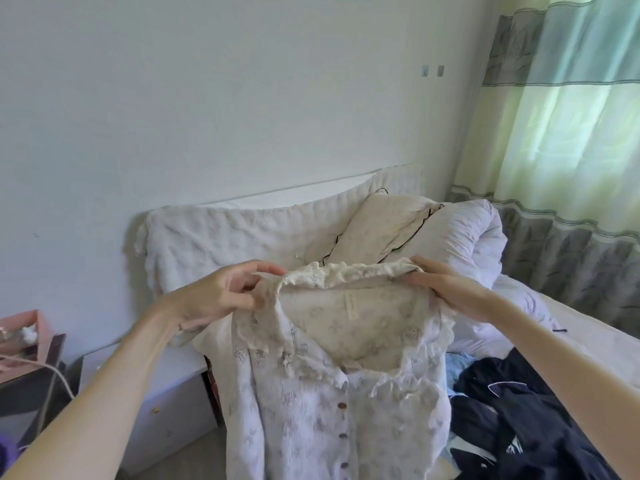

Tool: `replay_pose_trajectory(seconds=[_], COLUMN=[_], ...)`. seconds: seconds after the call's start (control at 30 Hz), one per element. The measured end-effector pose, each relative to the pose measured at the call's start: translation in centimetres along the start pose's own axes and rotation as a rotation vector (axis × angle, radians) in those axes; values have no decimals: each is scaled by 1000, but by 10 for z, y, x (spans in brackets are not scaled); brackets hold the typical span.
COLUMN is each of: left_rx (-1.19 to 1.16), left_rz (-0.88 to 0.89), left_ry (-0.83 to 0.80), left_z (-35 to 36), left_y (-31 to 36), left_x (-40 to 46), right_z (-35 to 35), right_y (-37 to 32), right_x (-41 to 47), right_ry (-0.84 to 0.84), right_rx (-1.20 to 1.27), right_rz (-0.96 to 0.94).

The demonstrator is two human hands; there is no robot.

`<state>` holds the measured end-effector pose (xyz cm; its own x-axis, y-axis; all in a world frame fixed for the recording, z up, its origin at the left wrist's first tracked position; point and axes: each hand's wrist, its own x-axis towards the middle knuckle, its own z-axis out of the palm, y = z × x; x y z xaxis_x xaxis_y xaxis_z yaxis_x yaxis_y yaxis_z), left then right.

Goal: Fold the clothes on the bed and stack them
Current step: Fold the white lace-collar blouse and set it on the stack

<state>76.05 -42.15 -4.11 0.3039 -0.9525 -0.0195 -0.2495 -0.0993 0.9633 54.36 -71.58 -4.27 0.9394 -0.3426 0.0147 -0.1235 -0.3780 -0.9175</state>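
White lace blouse [332, 393] hangs from its collar, pinched by left fingers [258, 299] and right fingers [415, 280].

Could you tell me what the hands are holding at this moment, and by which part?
Both hands, left and right, hold up the white lace-trimmed blouse, each pinching one side of its ruffled collar.

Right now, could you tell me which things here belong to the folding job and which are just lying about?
Job:
white lace blouse, held up by left hand and right hand
dark navy garment on the bed
light blue garment

Lying about:
pillow
rolled duvet
curtain
pink box
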Motion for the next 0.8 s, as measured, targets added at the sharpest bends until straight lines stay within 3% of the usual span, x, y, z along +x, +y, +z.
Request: replay_pose_trajectory(seconds=[0.1, 0.27, 0.33, 0.43, 0.53, 0.67, 0.73, 0.8], left_rx=[62, 196, 339, 592, 657, 671, 617, 549], left_rz=[66, 198, 222, 175, 120, 17, -24, -34], left_ry=[226, 517, 579, 545, 501, 481, 450, 436], left_z=[1, 2, 1, 5, 13, 13, 10, 8], left_y=[-10, -17, -14, -9, -9, -21, -33, -43], left_x=[4, 11, 12, 14, 16, 14, 8, -1], right_z=[-5, 12, 21, 35, 44, 50, 51, 50], right_y=[7, 28, 31, 31, 37, 42, 39, 35], right_x=[-6, -10, -13, -9, -2, 0, 0, -1], right_ry=[-325, -358, -277, 93, 354, 380, 357, 260], right_rx=[462, 609, 478, -176, -512, -569, -429, -118], right_rz=[4, 42, 53, -4, 5, 21, 59, 94])
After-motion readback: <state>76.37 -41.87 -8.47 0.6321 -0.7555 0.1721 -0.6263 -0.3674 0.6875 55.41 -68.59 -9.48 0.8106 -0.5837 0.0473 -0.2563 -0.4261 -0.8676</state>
